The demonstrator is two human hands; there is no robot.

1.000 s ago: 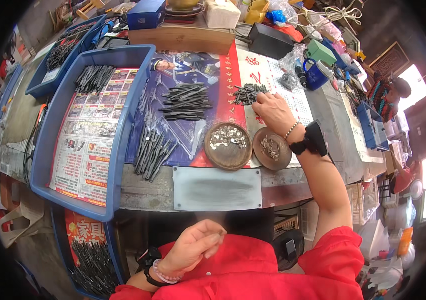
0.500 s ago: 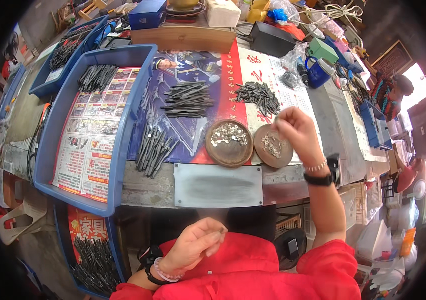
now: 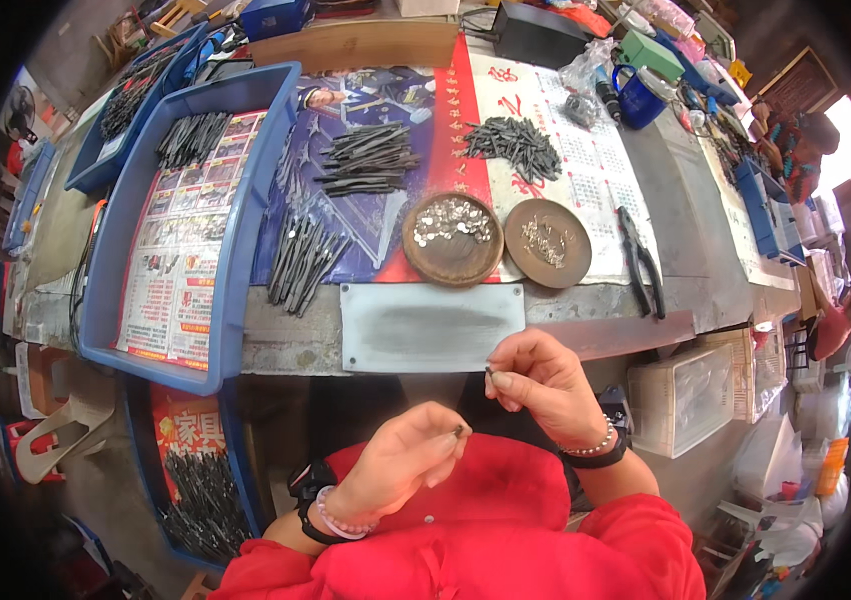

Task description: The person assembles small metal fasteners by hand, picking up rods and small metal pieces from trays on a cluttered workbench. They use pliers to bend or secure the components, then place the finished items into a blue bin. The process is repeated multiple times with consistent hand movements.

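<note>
My left hand [image 3: 401, 458] is closed in front of my red top, with a small dark piece [image 3: 460, 431] pinched at its fingertips. Facing it, slightly higher and to the right, my right hand [image 3: 549, 388] pinches another small dark piece [image 3: 490, 372]. Both pieces are too small to name, and the hands are apart. Just beyond them, a grey metal plate [image 3: 436, 350] lies at the table's front edge. Behind it are a wooden dish [image 3: 456, 274] of small silvery discs and a brown dish [image 3: 568, 272] of tiny brass-coloured bits. Black-handled pliers [image 3: 634, 245] lie right of the dishes.
Dark slender pieces lie in a stack [image 3: 371, 160], a fanned bundle [image 3: 303, 262] and a pile of shorter ones [image 3: 516, 145]. A blue tray [image 3: 229, 310] stands left; another blue tray [image 3: 246, 470] sits below. Farther right are a blue mug [image 3: 640, 102] and another person [image 3: 808, 150].
My right hand has come down from above the brown dish toward my left hand, uncovering the pliers. The left hand has risen slightly. The table appears higher in view.
</note>
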